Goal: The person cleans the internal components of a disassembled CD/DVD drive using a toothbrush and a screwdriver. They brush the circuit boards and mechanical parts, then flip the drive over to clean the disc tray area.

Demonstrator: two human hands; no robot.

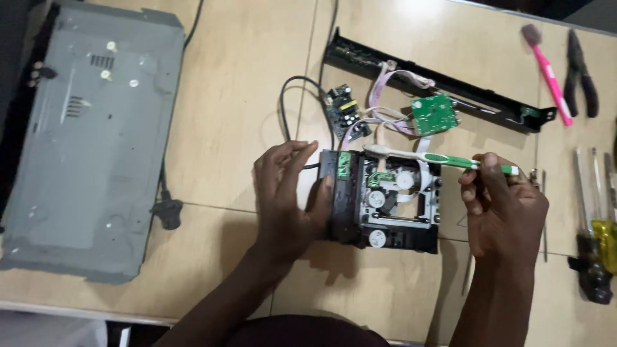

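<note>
Green-and-white toothbrush (443,158) pinched in our right hand (504,209), bristle end lying over the disc drive (385,202) mid-bench (244,115). Left hand (286,193) clamps the drive's left side to steady it. Circuit boards (434,114) hang off ribbon cables behind, out of the way.

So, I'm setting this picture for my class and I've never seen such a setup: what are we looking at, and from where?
One camera, worn on a person's head, looks down at their own two bare hands over a wooden table. The left hand steadies a black disc drive mechanism. The right hand holds a green and white toothbrush, its head over the drive. Nearby lie a grey metal cover, two small circuit boards, a black panel, a pink toothbrush, pliers and screwdrivers.
</note>
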